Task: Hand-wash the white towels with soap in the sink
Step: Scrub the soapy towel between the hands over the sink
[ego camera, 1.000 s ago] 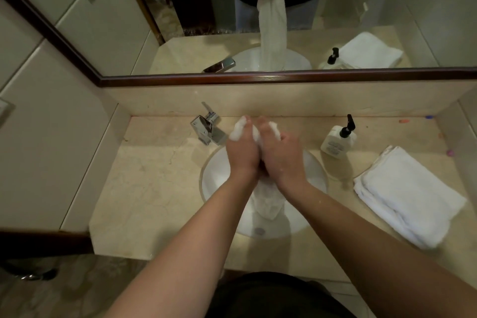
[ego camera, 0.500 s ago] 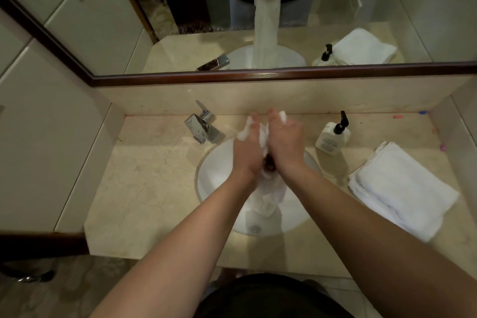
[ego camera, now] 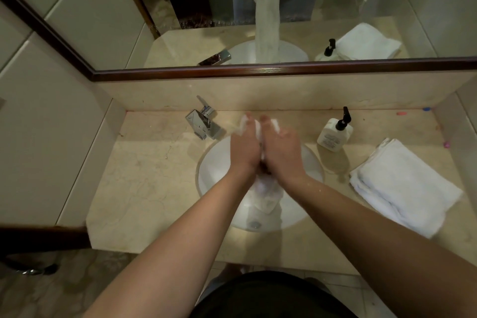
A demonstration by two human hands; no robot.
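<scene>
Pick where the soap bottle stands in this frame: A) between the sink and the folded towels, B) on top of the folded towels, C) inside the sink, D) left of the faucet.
A: the soap bottle stands on the counter, right of the sink and left of the folded towels.

Single head view, forward and down, near the sink (ego camera: 307,162).

Your right hand (ego camera: 282,148) has slid back level with your left hand (ego camera: 244,148), rubbing the wet towel (ego camera: 267,195) between them; its bunched top now pokes out beside both hands' fingertips.
</scene>
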